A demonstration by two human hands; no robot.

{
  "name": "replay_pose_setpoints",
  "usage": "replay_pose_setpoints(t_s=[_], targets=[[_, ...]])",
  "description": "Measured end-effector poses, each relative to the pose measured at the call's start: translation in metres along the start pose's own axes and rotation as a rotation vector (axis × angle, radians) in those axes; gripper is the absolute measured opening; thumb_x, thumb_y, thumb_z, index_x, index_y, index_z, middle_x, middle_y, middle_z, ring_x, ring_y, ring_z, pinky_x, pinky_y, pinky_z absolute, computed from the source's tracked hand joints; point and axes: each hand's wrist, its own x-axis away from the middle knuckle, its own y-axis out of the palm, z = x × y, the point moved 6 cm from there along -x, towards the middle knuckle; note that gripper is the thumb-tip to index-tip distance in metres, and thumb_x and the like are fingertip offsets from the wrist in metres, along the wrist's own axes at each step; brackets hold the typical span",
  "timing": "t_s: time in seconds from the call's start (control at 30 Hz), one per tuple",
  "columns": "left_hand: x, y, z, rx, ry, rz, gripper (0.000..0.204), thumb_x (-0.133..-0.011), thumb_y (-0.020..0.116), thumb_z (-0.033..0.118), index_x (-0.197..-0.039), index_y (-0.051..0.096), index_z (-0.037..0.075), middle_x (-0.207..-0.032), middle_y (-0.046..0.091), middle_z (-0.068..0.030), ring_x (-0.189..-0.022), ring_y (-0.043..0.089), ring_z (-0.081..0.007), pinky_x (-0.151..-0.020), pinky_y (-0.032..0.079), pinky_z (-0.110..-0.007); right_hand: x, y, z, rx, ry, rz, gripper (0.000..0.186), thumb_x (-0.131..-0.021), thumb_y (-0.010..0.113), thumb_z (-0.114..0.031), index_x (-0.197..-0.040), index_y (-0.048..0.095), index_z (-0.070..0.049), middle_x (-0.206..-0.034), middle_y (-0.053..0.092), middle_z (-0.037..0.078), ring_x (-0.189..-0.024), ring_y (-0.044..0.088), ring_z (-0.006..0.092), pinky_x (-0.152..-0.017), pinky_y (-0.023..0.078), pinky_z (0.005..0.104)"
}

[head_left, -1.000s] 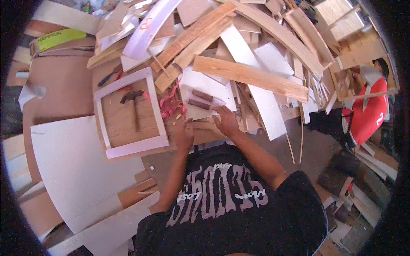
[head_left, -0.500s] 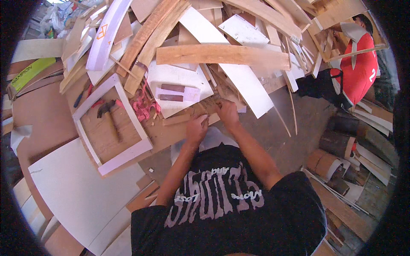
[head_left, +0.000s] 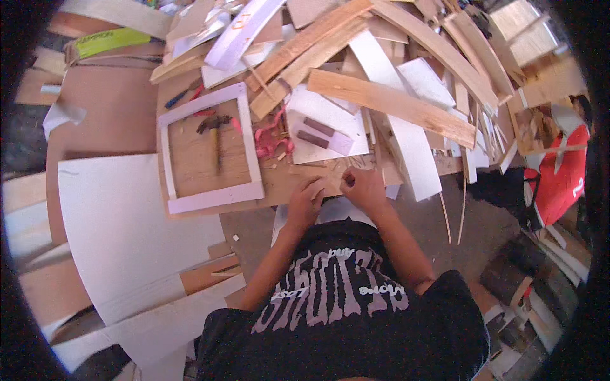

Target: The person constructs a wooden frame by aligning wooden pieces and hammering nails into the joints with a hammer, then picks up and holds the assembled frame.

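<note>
I can't tell what, if anything, the curled left hand (head_left: pixel 307 197) and right hand (head_left: pixel 366 188) pinch; left of them lies the rectangular wooden frame (head_left: pixel 216 197), four sides already meeting, the claw hammer (head_left: pixel 215 137) inside untouched.

Tabletop (head_left: pixel 273 184): matt wood. Hammer (head_left: pixel 215 141): wooden handle, metal head. Long plank (head_left: pixel 391 106): grainy bare wood. Shirt (head_left: pixel 381 330): matt cloth.

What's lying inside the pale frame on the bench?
Inside the frame, a hammer lies on the wooden bench, with red bits toward the far side, too small to identify. Whatever is directly beneath the hammer and the frame's bars is covered.
</note>
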Motion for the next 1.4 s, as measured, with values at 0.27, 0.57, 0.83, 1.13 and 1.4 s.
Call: replay_pose_setpoints(t_s=[0.27,0.57,0.83,1.13,1.4], targets=[[0.047,-0.068,-0.034,-0.022,-0.077,0.184,0.025,-0.079,0.073,0.002,-0.104,0.074,0.006,-0.105,0.069,-0.0143,-0.098,0.068,-0.0316,-0.083,0.055,-0.039,0.003,0.05,-0.118,-0.159,-0.316,-0.216,0.02,-0.079,0.073,-0.022,-0.092,0.072,-0.006,-0.077,0.072,0.012,-0.072,0.073,0.0272,-0.067,0.058,0.0378],[0.075,-0.113,-0.104,0.1,-0.043,0.209,0.023,-0.079,0.076,0.007,-0.103,0.074,0.006,-0.098,0.07,-0.0148,-0.093,0.069,-0.0327,-0.08,0.055,-0.04,0.017,0.09,-0.175,-0.518,-0.246,-0.212,0.017,-0.083,0.075,-0.01,-0.098,0.071,-0.002,-0.089,0.073,0.013,-0.077,0.073,0.0219,-0.071,0.059,0.0324],[0.048,-0.135,-0.143,-0.165,0.013,0.075,0.067,-0.072,0.083,0.02,-0.134,0.06,0.009,-0.138,0.056,-0.012,-0.129,0.05,-0.0342,-0.108,0.04,-0.046,0.01,0.147,-0.154,-0.548,0.182,0.029,0.017,-0.091,0.071,-0.011,-0.101,0.069,0.002,-0.095,0.074,0.011,-0.082,0.072,0.0163,-0.073,0.058,0.0304],[0.027,-0.125,-0.169,-0.307,0.05,-0.102,0.071,-0.066,0.086,0.019,-0.132,0.062,0.009,-0.128,0.06,-0.0078,-0.118,0.058,-0.03,-0.102,0.046,-0.043,0.031,0.208,-0.141,-0.646,0.423,0.107,0.024,-0.097,0.066,-0.014,-0.113,0.061,0.003,-0.099,0.073,0.013,-0.089,0.069,0.0136,-0.076,0.055,0.0289],[0.025,-0.125,-0.169,-0.23,0.076,-0.074,0.069,-0.062,0.086,0.01,-0.128,0.065,0.01,-0.118,0.063,-0.0064,-0.109,0.062,-0.028,-0.095,0.05,-0.042,0.031,0.224,-0.132,-0.65,0.324,0.205,0.026,-0.096,0.067,-0.023,-0.111,0.061,-0.003,-0.097,0.075,0.016,-0.088,0.075,0.0303,-0.075,0.058,0.0398]])
